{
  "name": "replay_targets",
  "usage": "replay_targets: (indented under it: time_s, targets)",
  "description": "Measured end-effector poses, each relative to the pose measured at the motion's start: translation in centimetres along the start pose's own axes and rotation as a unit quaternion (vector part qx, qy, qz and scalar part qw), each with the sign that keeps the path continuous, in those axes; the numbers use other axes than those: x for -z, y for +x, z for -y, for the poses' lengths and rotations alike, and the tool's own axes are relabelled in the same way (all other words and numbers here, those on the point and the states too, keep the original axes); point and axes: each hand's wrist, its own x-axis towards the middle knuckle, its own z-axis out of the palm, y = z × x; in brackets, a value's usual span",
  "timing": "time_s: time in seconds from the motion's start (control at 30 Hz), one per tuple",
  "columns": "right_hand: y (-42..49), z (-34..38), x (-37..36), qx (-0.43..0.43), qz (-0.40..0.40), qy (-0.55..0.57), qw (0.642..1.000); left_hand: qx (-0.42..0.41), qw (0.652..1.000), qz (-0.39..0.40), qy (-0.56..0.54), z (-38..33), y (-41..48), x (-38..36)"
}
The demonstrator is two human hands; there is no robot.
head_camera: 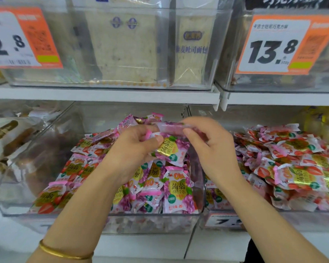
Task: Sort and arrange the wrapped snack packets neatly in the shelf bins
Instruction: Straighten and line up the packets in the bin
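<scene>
Both hands close together above the centre bin [150, 223]. Left hand [135, 147] curled round a grape jelly packet [170, 151]. Right hand [207, 143] pinches the 3 o'clock end of a pale pink packet [170, 128], which sits at 12 o'clock of the grape one; whether the left fingers also grip it, cannot tell. Bin contents are mixed: grape packets in the middle, strawberry packets [46, 204] toward 8 o'clock. The right bin [311, 217], at 3 o'clock, holds strawberry only. Judged step: picking and sorting by flavour. The next move calls for identifying the pink packet, then placing each one with its own kind.
</scene>
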Motion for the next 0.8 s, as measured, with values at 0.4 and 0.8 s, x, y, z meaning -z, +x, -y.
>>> replay_targets:
  time_s: [0.4,0.8]
  targets:
    - [-0.5,1.0,0.8,-0.073,0.086,0.144,0.983,-0.007,1.0,-0.019,0.019,0.1,-0.3,-0.2]
    - [-0.2,1.5,1.2,-0.181,0.039,0.111,0.976,0.03,0.998,-0.023,-0.048,-0.1,-0.7,0.0]
